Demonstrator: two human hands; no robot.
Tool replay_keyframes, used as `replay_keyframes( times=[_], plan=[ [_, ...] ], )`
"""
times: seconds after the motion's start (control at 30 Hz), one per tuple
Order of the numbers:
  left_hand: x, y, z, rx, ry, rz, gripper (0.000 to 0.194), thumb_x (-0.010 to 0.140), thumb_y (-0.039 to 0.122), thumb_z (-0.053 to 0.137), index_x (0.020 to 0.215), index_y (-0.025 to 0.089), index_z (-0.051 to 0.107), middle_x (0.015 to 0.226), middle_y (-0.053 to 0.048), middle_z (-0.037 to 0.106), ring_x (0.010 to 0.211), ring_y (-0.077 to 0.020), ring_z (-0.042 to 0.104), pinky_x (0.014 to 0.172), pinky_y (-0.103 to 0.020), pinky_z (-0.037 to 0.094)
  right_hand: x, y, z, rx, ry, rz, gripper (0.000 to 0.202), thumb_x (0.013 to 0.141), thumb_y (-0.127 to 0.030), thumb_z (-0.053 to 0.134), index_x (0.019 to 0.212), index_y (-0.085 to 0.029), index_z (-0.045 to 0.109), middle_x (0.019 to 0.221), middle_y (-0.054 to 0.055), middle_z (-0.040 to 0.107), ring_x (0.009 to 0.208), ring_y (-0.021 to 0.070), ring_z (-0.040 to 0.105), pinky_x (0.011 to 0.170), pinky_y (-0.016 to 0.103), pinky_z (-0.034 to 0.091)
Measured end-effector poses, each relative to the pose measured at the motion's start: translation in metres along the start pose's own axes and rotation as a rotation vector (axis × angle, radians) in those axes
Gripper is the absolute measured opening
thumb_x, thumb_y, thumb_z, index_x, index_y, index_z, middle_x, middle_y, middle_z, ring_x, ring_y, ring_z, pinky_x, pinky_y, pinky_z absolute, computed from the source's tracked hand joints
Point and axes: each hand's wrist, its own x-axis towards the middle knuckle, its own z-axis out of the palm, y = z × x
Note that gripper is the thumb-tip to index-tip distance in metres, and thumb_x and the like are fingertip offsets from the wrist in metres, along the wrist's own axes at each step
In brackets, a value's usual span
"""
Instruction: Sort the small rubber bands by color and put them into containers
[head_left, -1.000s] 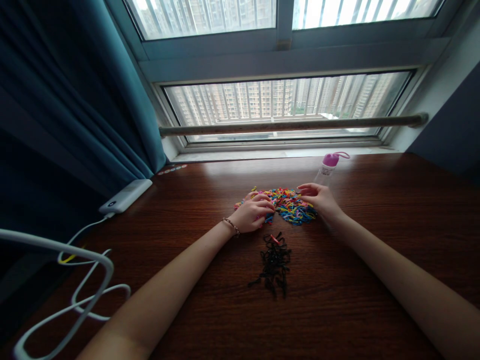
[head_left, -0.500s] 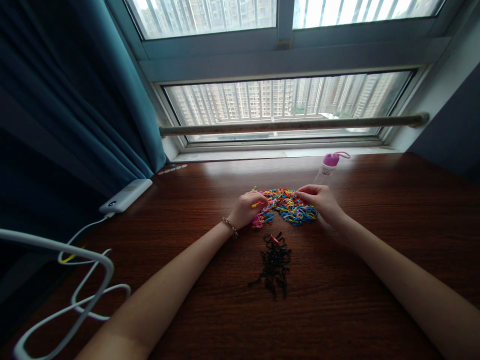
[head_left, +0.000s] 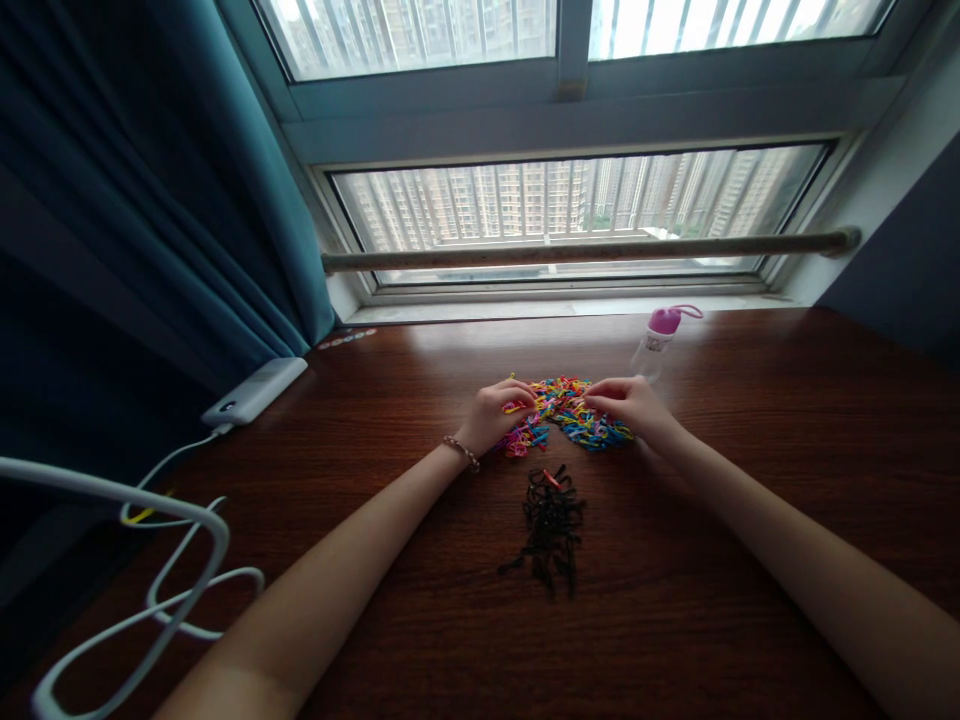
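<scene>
Small colourful bands [head_left: 596, 430] lie in a loose pile on the brown wooden table [head_left: 660, 590]. At the left side of the pile is my left hand [head_left: 491, 415], its fingers curled over some bands; whether it grips any is too small to tell. My right hand [head_left: 634, 405] rests at the right side, thumb and fingertips pinched together over the bands, and what is between them cannot be made out. Nearer to me lies a separate heap of black bands [head_left: 551, 530] with one red band [head_left: 551, 480] on its top end.
A clear bottle with a pink lid [head_left: 664, 320] stands behind my right hand. To the left are a white power bank [head_left: 255, 390], a looped white cable [head_left: 217, 580] and a blue curtain [head_left: 277, 240]. A metal rail [head_left: 600, 250] crosses the window.
My right hand has shifted slightly left and down, its fingertips now further over the colourful pile. My left hand stays nearly where it was.
</scene>
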Motion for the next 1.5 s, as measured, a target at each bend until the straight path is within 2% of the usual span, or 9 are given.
replay_keyframes(
  times=[0.1,0.2,0.33,0.47,0.6,0.83,1.03,1.3,1.5],
  plan=[
    [-0.001,0.0,0.001,0.108,-0.043,0.052,0.011,0.079,0.023,0.056,0.078,0.017,0.065,0.088,-0.006,0.065,0.084,-0.0157,0.059,0.078,-0.03,0.048,0.009,0.015,-0.01,-0.095,0.179,-0.017,0.025,0.065,-0.033,0.064,0.076,-0.012,0.069,0.065,0.006,0.067,0.051,0.0119,0.056,0.046,0.022,0.043],
    [-0.003,0.002,0.003,0.253,-0.096,0.104,0.012,0.079,0.024,0.055,0.085,0.022,0.066,0.101,-0.005,0.063,0.1,-0.0192,0.052,0.09,-0.037,0.04,0.015,0.029,-0.019,-0.22,0.313,-0.055,0.022,0.066,-0.033,0.062,0.074,-0.014,0.07,0.066,0.007,0.069,0.055,0.0144,0.059,0.049,0.024,0.045],
    [-0.005,0.01,0.003,0.348,-0.284,0.187,0.021,0.081,0.018,0.048,0.091,0.026,0.065,0.104,0.001,0.064,0.111,-0.0197,0.045,0.099,-0.04,0.028,0.018,0.038,-0.025,-0.432,0.405,-0.07,0.018,0.066,-0.031,0.061,0.072,-0.017,0.071,0.066,0.005,0.069,0.062,0.0175,0.062,0.056,0.025,0.045],
    [-0.006,0.015,0.004,0.418,-0.388,0.221,0.031,0.079,0.014,0.046,0.102,0.026,0.061,0.108,0.001,0.063,0.114,-0.0204,0.043,0.101,-0.041,0.021,0.014,0.035,-0.024,-0.536,0.324,-0.071,0.016,0.066,-0.03,0.063,0.074,-0.019,0.071,0.07,0.003,0.07,0.064,0.017,0.063,0.058,0.024,0.045],
    [-0.005,0.016,0.005,0.453,-0.398,0.212,0.034,0.077,0.013,0.046,0.106,0.025,0.06,0.109,-0.002,0.062,0.113,-0.0207,0.043,0.101,-0.041,0.022,0.012,0.032,-0.019,-0.568,0.184,-0.08,0.019,0.064,-0.03,0.065,0.079,-0.019,0.071,0.069,0.002,0.069,0.059,0.0151,0.062,0.055,0.023,0.045],
    [-0.006,0.014,0.007,0.454,-0.418,0.221,0.035,0.078,0.012,0.042,0.108,0.023,0.057,0.114,-0.001,0.059,0.117,-0.0205,0.039,0.104,-0.041,0.018,0.012,0.033,-0.017,-0.681,0.083,-0.192,0.013,0.066,-0.03,0.064,0.073,-0.021,0.072,0.074,0.002,0.068,0.062,0.014,0.059,0.057,0.023,0.043],
    [-0.005,0.014,0.007,0.422,-0.368,0.208,0.033,0.078,0.012,0.044,0.105,0.022,0.058,0.111,-0.004,0.06,0.113,-0.0205,0.043,0.101,-0.041,0.025,0.013,0.033,-0.017,-0.605,0.108,-0.171,0.013,0.068,-0.026,0.062,0.072,-0.019,0.072,0.068,0.003,0.069,0.061,0.015,0.06,0.056,0.023,0.042],
    [-0.002,0.012,0.007,0.197,-0.086,0.156,0.016,0.081,0.018,0.048,0.091,0.016,0.061,0.097,-0.008,0.063,0.096,-0.017,0.056,0.088,-0.034,0.045,0.013,0.027,-0.021,-0.373,0.193,-0.088,0.022,0.065,-0.033,0.065,0.075,-0.016,0.072,0.072,0.006,0.071,0.067,0.0183,0.064,0.06,0.025,0.046],
    [-0.002,0.008,0.005,0.086,-0.027,0.094,0.009,0.08,0.021,0.053,0.078,0.016,0.06,0.084,-0.006,0.064,0.084,-0.0146,0.059,0.078,-0.029,0.049,0.017,0.036,-0.022,-0.321,0.216,-0.042,0.021,0.063,-0.029,0.065,0.077,-0.014,0.071,0.072,0.007,0.071,0.068,0.0195,0.064,0.062,0.027,0.049]
  ],
)
